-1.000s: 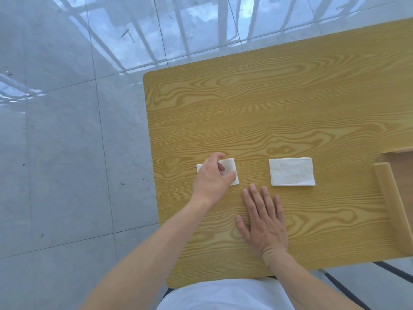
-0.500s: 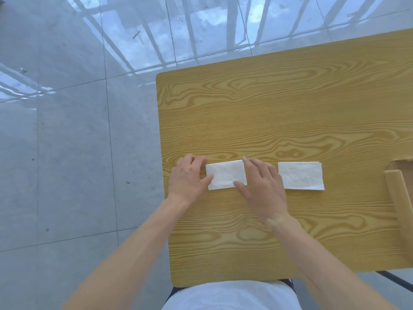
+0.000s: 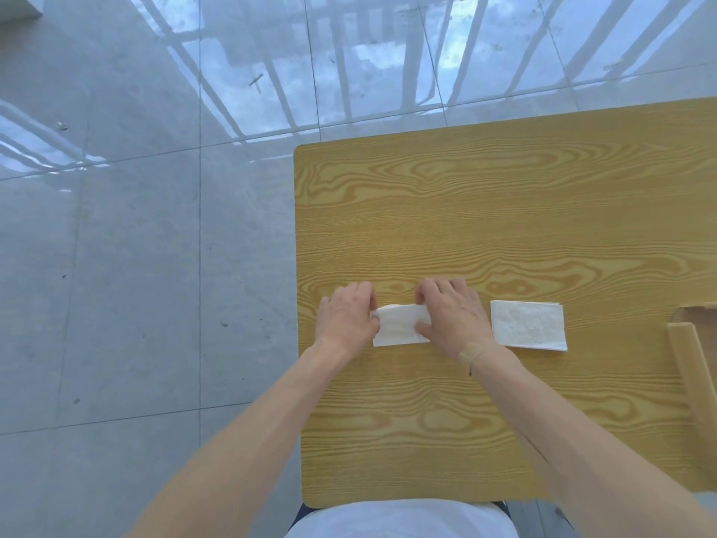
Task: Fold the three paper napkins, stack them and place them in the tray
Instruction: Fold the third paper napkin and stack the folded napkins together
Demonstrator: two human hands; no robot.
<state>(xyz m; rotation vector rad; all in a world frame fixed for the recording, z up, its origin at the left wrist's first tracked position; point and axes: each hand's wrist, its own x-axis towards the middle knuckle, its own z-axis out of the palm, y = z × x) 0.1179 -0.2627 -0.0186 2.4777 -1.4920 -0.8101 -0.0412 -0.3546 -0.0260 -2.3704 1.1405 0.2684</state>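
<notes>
Mid-fold on a white napkin [image 3: 399, 328] lying near the left edge of the wooden surface [image 3: 504, 227]. Left hand [image 3: 345, 314] at its left end, right hand [image 3: 452, 316] at its right end, both with fingers curled over the far edge and pinching it, that edge lifted and rolling toward the near side while the near edge lies flat. Just right of the right hand, apart from it, a folded stack of napkins [image 3: 527, 324] lying flat; layer count too fine to tell. Far right, cut off by the frame, the wooden rim of a tray [image 3: 690, 366], well apart from the napkin in hand.

Likely light, thin and limp paper: easy to crease, quick to tear or slide on the smooth wood. Best taken at the two far corners, brought over evenly to meet the near edge, then pressed flat along the fold. Risk of skewed corners if one side leads.
</notes>
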